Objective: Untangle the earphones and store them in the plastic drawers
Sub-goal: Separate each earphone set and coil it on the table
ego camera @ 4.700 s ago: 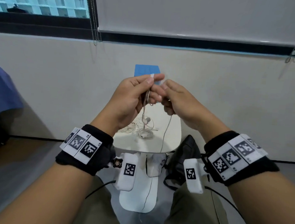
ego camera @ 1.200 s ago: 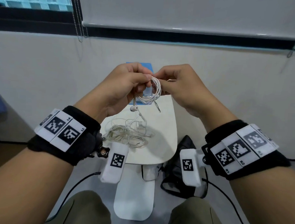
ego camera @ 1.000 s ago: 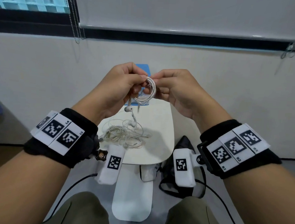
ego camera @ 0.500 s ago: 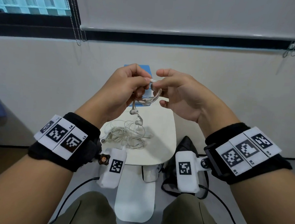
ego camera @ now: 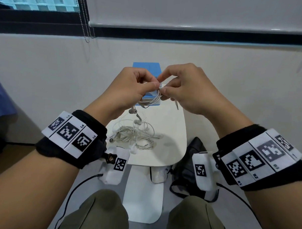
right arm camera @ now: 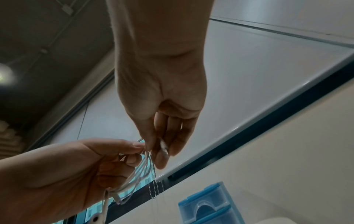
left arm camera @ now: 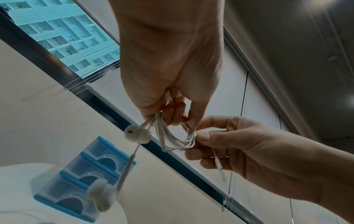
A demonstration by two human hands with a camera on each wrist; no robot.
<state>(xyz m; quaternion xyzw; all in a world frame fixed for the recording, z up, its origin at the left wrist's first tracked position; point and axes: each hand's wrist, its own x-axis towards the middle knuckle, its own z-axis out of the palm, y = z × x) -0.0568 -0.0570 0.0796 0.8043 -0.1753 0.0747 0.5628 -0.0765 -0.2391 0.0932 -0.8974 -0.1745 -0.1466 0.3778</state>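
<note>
Above the table: one set of earphones is wound into a small coil (ego camera: 151, 99), held in the air between both hands.
Left hand (ego camera: 128, 91): fingers curled, pinching the coil's top — two earbuds (left arm camera: 137, 134) dangle below it.
Right hand (ego camera: 184, 89): thumb and forefinger pinch the coil's other side; the plug end (ego camera: 176, 105) hangs loose.
Done so far: this set looks freed and nearly wound.
Left to do: a tangled pile (ego camera: 137, 136) lies on the white table (ego camera: 173, 143) — more untangling, by my judgement.
Drawers: the blue plastic drawers (left arm camera: 84, 175) stand at the table's far edge, all apparently closed; nothing visibly stored.
</note>
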